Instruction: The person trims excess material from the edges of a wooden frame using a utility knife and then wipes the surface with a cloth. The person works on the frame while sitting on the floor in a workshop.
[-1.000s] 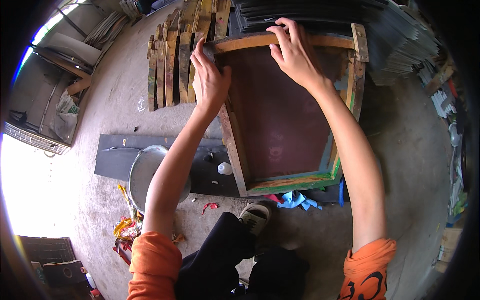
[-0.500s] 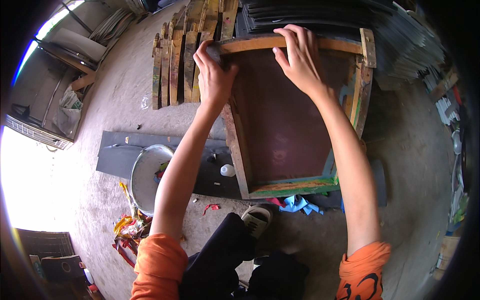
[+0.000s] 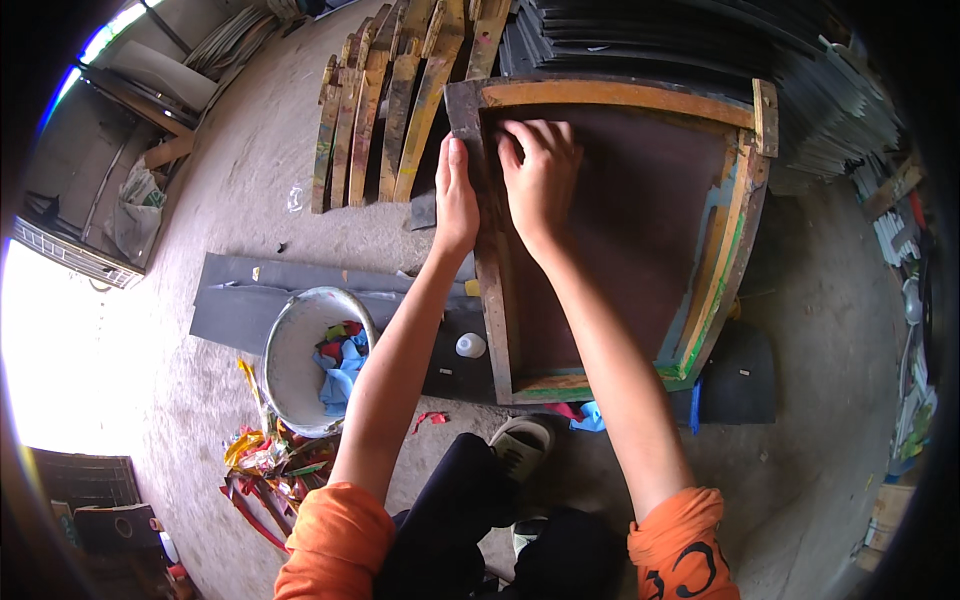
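A wooden screen-printing frame (image 3: pixel 620 94) with dark brownish mesh (image 3: pixel 620 230) stands tilted in front of me, its bars stained with green and blue paint. My left hand (image 3: pixel 457 205) lies flat against the outer side of the frame's left bar, fingers stretched and together. Inside the frame, near its upper left corner, my right hand (image 3: pixel 540 180) is closed with bent fingers beside the left bar. Whatever its fingertips hold or touch is hidden.
A white bucket (image 3: pixel 290 360) with blue and red rags stands left, beside colourful scraps (image 3: pixel 275 460). A small white bottle (image 3: pixel 470 346) rests on the dark sheet (image 3: pixel 235 300). Paint-stained wooden frames (image 3: pixel 375 120) and stacked dark sheets (image 3: pixel 650 45) are behind.
Both hands have left the top bar. My left hand has come down along the left bar's outside; my right hand has moved left and down into the frame. The view has shifted slightly.
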The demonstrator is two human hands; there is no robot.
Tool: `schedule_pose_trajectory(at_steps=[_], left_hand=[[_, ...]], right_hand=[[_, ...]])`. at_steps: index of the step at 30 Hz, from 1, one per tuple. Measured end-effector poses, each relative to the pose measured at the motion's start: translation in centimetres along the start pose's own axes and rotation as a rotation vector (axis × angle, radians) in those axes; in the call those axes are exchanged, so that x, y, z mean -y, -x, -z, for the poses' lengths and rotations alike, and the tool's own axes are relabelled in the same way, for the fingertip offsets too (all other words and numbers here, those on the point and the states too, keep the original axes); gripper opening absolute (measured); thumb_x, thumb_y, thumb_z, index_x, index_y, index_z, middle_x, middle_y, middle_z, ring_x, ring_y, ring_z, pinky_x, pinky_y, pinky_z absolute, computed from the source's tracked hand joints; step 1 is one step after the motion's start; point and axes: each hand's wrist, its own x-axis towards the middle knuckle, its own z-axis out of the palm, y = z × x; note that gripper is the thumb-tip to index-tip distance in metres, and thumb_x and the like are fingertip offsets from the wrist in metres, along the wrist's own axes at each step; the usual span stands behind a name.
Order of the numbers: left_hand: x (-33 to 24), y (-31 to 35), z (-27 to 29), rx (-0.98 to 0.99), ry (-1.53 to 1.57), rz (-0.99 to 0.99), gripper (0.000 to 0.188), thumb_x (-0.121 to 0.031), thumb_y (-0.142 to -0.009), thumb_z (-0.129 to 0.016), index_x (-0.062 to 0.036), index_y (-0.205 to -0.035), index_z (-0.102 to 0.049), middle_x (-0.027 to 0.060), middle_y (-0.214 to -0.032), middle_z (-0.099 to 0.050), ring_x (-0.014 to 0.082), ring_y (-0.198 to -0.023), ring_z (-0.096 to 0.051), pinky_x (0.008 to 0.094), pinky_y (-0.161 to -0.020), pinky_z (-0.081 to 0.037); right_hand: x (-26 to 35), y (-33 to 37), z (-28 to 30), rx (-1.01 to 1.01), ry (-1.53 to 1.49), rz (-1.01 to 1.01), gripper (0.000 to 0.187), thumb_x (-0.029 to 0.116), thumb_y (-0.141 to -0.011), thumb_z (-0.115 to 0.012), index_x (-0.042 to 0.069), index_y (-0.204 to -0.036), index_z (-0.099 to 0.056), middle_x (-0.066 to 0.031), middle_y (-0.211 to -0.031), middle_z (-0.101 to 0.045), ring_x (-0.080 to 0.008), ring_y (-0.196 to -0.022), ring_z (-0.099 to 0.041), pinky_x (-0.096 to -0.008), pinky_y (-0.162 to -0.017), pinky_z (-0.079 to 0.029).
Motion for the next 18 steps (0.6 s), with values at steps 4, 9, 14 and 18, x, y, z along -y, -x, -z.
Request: schedule_pose_trajectory(at_steps=[4, 9, 14, 18], left_hand=[[-0.6, 0.3, -0.1, -0.011, 0.02, 0.053, 0.058, -0.042, -0.094, -0.036, 0.0038, -0.129, -0.036, 0.0086, -0.129, -0.042, 0.0148, -0.119, -0.036, 0.0266, -0.101, -0.024], [0.0, 0.0, 0.3, 0.024, 0.059, 0.011, 0.057, -0.041, -0.094, -0.035, 0.0039, -0.13, -0.035, 0.0094, -0.131, -0.04, 0.0157, -0.121, -0.034, 0.0265, -0.102, -0.022], [0.3, -0.1, 0.2, 0.025, 0.056, -0.061, 0.045, -0.033, -0.096, -0.033, 0.0012, -0.124, -0.041, 0.0065, -0.117, -0.048, 0.0127, -0.108, -0.041, 0.0251, -0.095, -0.029], [0.8, -0.5, 0.5, 0.068, 0.092, -0.151, 0.04, -0.029, -0.097, -0.031, 0.0002, -0.121, -0.043, 0.006, -0.11, -0.052, 0.0118, -0.101, -0.044, 0.0244, -0.092, -0.032]], right_hand=[[0.6, -0.2, -0.7, -0.005, 0.035, -0.052, 0.009, 0.017, -0.075, -0.064, 0.011, -0.082, -0.065, 0.0001, -0.082, -0.061, -0.0209, -0.084, -0.051, -0.0372, -0.075, -0.035], [1.0, -0.2, -1.1, -0.004, 0.044, -0.069, 0.008, 0.017, -0.075, -0.064, 0.011, -0.08, -0.065, -0.0001, -0.081, -0.061, -0.0216, -0.084, -0.051, -0.0393, -0.075, -0.035], [1.1, -0.5, -1.3, -0.012, 0.054, -0.093, 0.006, 0.016, -0.074, -0.064, 0.01, -0.078, -0.064, -0.0021, -0.077, -0.06, -0.0223, -0.084, -0.051, -0.0426, -0.076, -0.035], [1.2, -0.4, -0.5, -0.029, -0.039, -0.106, 0.006, 0.013, -0.077, -0.061, 0.008, -0.08, -0.063, -0.0051, -0.077, -0.06, -0.0234, -0.079, -0.052, -0.039, -0.073, -0.038]])
